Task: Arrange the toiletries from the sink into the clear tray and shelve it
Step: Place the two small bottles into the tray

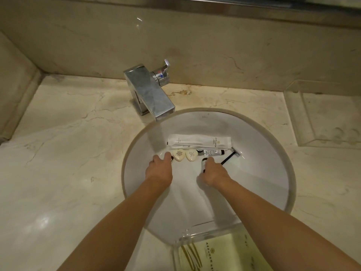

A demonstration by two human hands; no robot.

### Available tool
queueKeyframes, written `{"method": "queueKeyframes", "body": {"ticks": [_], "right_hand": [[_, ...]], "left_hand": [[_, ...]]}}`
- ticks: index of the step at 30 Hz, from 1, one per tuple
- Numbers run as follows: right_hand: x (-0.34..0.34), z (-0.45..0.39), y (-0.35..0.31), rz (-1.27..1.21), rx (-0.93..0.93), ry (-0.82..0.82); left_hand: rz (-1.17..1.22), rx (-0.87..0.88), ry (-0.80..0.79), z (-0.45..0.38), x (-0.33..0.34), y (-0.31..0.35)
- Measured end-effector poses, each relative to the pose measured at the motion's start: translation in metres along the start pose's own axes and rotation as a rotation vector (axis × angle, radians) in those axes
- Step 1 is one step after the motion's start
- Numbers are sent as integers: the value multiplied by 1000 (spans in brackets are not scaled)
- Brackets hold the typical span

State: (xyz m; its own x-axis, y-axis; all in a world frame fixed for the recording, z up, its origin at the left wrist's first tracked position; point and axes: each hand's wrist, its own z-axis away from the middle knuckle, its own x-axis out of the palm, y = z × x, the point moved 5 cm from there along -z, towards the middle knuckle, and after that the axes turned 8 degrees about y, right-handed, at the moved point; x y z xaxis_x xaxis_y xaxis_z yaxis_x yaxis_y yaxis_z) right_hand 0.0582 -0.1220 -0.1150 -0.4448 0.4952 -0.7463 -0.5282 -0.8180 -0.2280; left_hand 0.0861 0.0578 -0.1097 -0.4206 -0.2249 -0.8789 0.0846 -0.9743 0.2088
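In the white round sink (263, 173) lie several toiletries: a white sachet (199, 141), two cream heart-shaped soaps (178, 155) (191, 155), a small white tube (214, 152) and a black-handled razor (230, 155). My left hand (159, 169) reaches into the basin, fingertips on a small dark-capped item just left of the soaps; whether it grips it is unclear. My right hand (214, 173) is closed around a small white bottle (204, 163). A clear tray (187, 236) sits at the sink's near edge, with a pale green printed packet (224, 253) inside.
A chrome faucet (148, 90) overhangs the sink's far left rim. A second clear acrylic tray (320, 118) stands on the marble counter (68, 153) at the right, against the back wall. A metal ledge (254, 2) runs along the top.
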Motion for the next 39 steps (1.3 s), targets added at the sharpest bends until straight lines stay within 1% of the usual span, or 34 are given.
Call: {"method": "queueKeyframes", "body": {"ticks": [2,6,8,10,12,14,17,20,24,30,34,39], "right_hand": [[-4,3,1,-80,26,3],[-12,12,-2,-249,64,-38],[-15,20,-5,-354,72,-70],[-20,31,-10,-499,62,-126],[-27,47,-15,-680,52,-209],[-35,62,-19,-883,39,-302],[-42,74,-16,-1096,60,-389],[-48,86,-10,-1197,86,-434],[-63,106,3,-1217,67,-420],[-83,125,34,-1156,40,-339],[-94,140,43,-1139,4,-329],[-107,164,50,-1130,-107,-340]], "left_hand": [[95,-73,-33,2,-4,-3],[270,-117,-82,9,-12,-11],[394,-170,-113,11,-15,-13],[616,-281,-140,15,-22,-12],[900,-410,-195,24,-27,-9],[1125,-482,-229,35,-36,-2],[1343,-512,-264,56,-55,17],[1486,-561,-320,76,-65,33],[1549,-538,-353,100,-71,48],[1385,-394,-365,140,-72,61],[1404,-367,-305,162,-74,65],[1432,-377,-225,180,-82,66]]}}
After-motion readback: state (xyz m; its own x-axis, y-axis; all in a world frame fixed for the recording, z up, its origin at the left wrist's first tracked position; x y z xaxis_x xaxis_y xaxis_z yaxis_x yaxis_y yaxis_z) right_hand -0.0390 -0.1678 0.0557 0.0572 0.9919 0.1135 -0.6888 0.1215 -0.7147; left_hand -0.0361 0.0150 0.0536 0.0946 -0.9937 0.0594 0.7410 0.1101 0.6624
